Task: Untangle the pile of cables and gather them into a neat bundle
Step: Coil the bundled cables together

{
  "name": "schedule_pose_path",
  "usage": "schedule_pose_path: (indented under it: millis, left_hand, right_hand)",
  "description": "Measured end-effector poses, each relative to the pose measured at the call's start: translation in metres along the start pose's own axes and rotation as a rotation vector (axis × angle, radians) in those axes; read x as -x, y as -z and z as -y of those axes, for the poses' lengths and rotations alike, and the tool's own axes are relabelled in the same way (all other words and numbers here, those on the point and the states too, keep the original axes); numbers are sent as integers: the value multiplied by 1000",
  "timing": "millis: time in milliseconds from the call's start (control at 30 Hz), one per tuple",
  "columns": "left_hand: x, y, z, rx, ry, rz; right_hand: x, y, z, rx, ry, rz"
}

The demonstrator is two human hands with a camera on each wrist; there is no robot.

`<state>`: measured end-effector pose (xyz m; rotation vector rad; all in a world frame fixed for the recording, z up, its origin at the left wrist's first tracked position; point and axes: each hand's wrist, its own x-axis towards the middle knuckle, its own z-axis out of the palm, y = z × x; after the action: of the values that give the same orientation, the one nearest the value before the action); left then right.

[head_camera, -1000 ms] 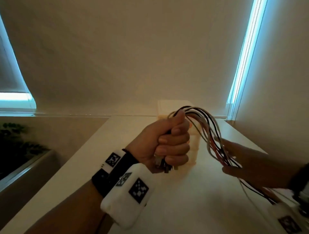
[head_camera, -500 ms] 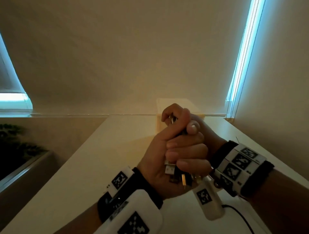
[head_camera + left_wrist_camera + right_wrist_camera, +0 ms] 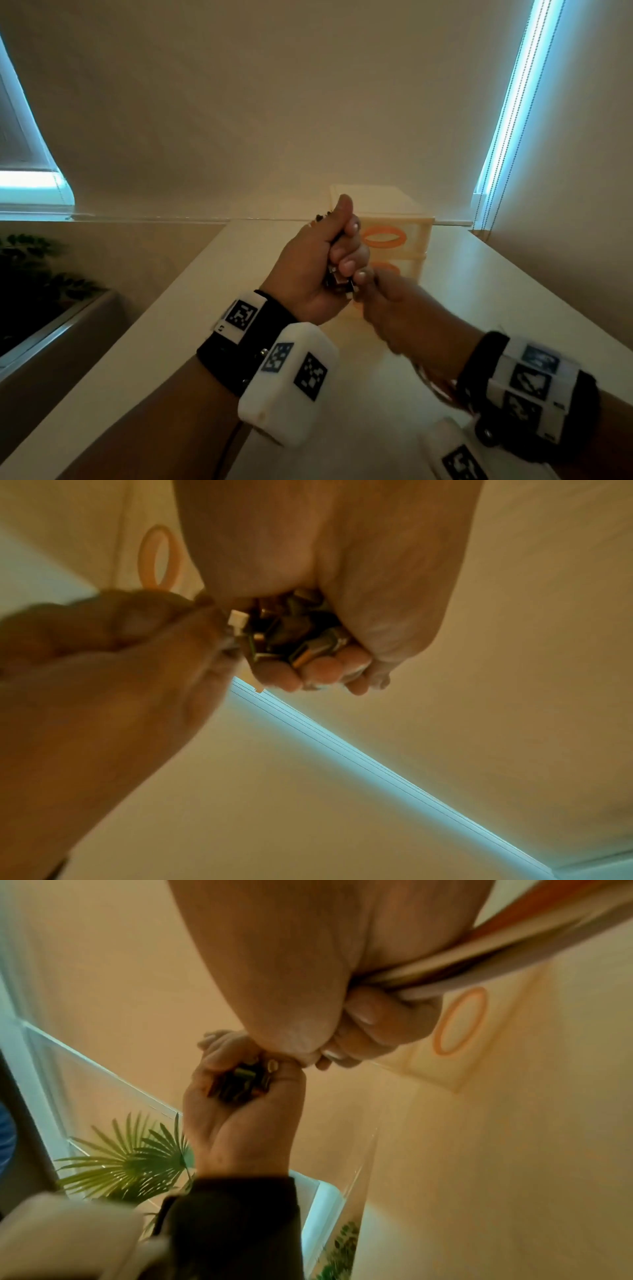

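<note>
Left hand (image 3: 317, 260) fists the plugs (image 3: 294, 631), ends evened. Right hand (image 3: 394, 308), at 4 o'clock, grips the cables (image 3: 496, 950), likely taut for bundling.

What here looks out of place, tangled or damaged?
Nothing stands out. The left hand grips the cables with their plugs bunched at the bottom of the fist; the right hand grips the strands just below. No damage shows.

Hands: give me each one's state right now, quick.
Left hand: fist gripping the cable connector ends.
Right hand: curled round the cable strands just below the left.
</note>
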<state>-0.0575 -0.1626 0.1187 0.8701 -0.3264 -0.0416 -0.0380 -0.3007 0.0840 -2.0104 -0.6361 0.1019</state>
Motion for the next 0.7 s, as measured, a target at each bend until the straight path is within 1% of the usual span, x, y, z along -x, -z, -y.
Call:
schedule_pose_path:
  millis: [33, 133, 233, 300, 333, 433, 500, 533, 600, 633, 700]
  left_hand:
    - [0, 1, 1, -18, -20, -42]
    - [0, 3, 6, -40, -65, -101]
    - [-2, 5, 6, -14, -149, -164]
    - [-3, 7, 6, -15, -204, -224]
    - [-2, 6, 7, -36, -224, -251]
    - [-2, 1, 10, -77, -253, -324]
    - [-2, 2, 6, -135, -313, -362]
    - [-2, 4, 4, -215, -351, -389]
    - [1, 12, 5, -450, -409, -421]
    - [3, 15, 9, -611, -439, -412]
    - [6, 21, 19, -986, -511, -333]
  right_hand:
    - [7, -5, -7, 0, -34, 30]
    - [18, -15, -18, 56, -64, 16]
    - [29, -13, -14, 72, -125, 43]
    - [40, -14, -10, 172, -116, 85]
    - [43, -14, -8, 177, -124, 100]
    - [45, -15, 3, 96, -228, 99]
    - [48, -17, 11, 49, -284, 111]
    - [51, -18, 11, 45, -296, 128]
    - [57, -20, 14, 106, -295, 162]
    - [60, -20, 17, 130, -296, 181]
    - [62, -19, 26, 148, -314, 211]
